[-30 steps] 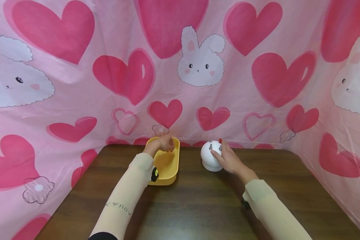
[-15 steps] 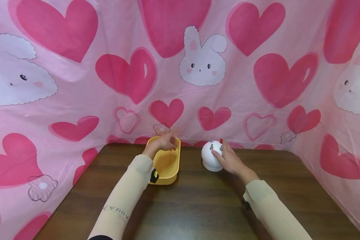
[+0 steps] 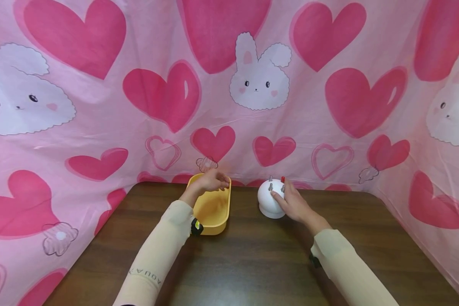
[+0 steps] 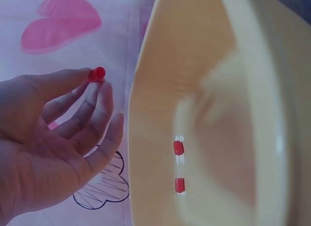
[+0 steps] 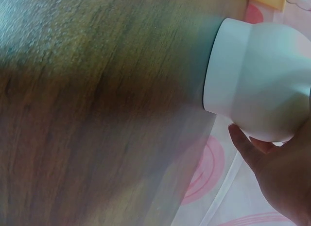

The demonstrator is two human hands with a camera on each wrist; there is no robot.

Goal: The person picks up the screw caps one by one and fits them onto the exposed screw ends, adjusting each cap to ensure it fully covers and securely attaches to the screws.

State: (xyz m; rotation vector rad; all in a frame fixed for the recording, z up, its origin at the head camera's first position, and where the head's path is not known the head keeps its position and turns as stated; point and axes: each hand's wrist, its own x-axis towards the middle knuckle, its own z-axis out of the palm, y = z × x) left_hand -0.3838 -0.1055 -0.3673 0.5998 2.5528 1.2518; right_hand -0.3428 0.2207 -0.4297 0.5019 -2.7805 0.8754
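Note:
My left hand (image 3: pixel 214 180) is above the far end of a yellow bin (image 3: pixel 211 230). In the left wrist view, its thumb and fingertips pinch a small red cap (image 4: pixel 98 74). Two more small red caps, an upper one (image 4: pixel 179 147) and a lower one (image 4: pixel 180 185), lie inside the bin. My right hand (image 3: pixel 296 207) grips the side of a white ball-shaped body (image 3: pixel 267 205) on a round base, which stands on the table. Several threaded metal studs (image 3: pixel 270 187) stick up from the ball's top. A red cap (image 3: pixel 283 179) sits on one stud, near the right fingers.
The dark wooden table (image 3: pixel 252 263) carries the bin on the left and the white ball on the right. Directly behind the table's far edge hangs a pink curtain (image 3: pixel 302 123) with hearts and rabbits.
My left hand has risen slightly and shifted right over the bin, its fingers now reaching its right rim in the head view. The right hand stays on the white ball.

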